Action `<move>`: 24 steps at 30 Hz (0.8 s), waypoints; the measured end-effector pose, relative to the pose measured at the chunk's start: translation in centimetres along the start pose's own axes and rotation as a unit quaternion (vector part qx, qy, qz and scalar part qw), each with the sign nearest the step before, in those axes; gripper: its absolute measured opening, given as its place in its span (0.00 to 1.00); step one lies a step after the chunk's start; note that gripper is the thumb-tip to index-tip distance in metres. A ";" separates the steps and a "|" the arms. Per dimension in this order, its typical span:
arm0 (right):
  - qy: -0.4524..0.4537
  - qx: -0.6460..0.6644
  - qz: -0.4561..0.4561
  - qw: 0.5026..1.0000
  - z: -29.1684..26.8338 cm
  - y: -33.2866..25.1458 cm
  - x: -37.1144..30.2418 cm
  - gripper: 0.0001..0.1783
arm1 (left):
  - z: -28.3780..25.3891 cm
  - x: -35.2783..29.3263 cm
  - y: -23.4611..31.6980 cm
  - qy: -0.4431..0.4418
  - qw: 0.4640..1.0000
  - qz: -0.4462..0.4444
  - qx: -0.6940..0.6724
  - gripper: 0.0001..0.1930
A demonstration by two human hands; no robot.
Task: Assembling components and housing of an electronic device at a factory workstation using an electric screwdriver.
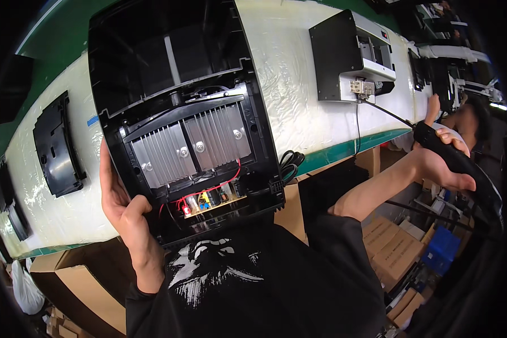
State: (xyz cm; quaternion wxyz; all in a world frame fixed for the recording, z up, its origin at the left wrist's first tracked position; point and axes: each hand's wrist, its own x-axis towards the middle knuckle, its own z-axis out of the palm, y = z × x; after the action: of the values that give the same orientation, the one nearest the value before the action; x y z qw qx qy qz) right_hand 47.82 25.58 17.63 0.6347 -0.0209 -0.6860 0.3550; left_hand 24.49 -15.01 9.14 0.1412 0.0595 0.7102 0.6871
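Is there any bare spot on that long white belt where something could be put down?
Yes: the white belt lies bare between the open black housing and the black-and-white unit, and again between the housing and the small black panel. The near edge is crowded, with the left hand gripping the housing.

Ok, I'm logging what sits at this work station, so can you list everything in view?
Open housing: one, black, centre of the belt, tilted toward the person.
Finned metal plate: one, silver, inside the housing.
Circuit board: one, with red wires, at the housing's lower edge.
Conveyor belt: one, white with green edge, running across the picture.
Second unit: one, black and white, further right on the belt.
Black panels: several, left on the belt.
Cardboard boxes: several, brown, below right.
Left hand: grips the housing's lower left edge.
Right hand: holds a black power screwdriver, off to the right.
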 end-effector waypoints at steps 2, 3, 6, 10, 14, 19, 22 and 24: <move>0.041 0.044 0.062 0.996 0.8 0.0 -0.1 0.49 | 0.0 -0.1 0.2 0.006 1.000 -0.017 -0.002 0.49; 0.100 0.085 0.078 0.988 1.2 0.2 0.1 0.47 | 0.1 -0.1 0.1 0.006 1.000 -0.020 0.002 0.48; 0.079 0.102 0.180 0.975 1.1 2.2 3.4 0.41 | -0.2 -0.1 -0.3 0.004 1.000 -0.006 0.018 0.48; 0.038 -0.158 0.073 0.984 8.1 4.0 6.0 0.20 | -0.2 -0.1 -0.5 0.003 1.000 0.016 0.014 0.48; -0.014 -0.133 0.090 0.987 11.1 5.0 6.6 0.18 | -0.5 0.1 -0.8 0.004 1.000 0.031 -0.003 0.49; -0.015 -0.145 0.146 0.978 11.7 4.2 4.7 0.15 | -0.5 0.3 -0.8 -0.031 0.997 0.023 -0.070 0.50; 0.012 -0.087 0.171 0.981 10.8 1.9 4.6 0.23 | -0.7 0.3 -0.9 -0.044 0.996 0.050 -0.057 0.49; -0.040 0.026 0.229 0.972 7.9 0.2 6.3 0.33 | -0.5 0.3 -0.8 -0.045 0.996 0.054 -0.051 0.49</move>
State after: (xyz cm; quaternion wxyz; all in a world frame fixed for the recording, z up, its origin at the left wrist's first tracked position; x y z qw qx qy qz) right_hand 39.48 25.08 23.35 0.5087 -0.1468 -0.6782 0.5096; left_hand 24.11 -15.47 8.31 0.1390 0.1212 0.6632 0.7253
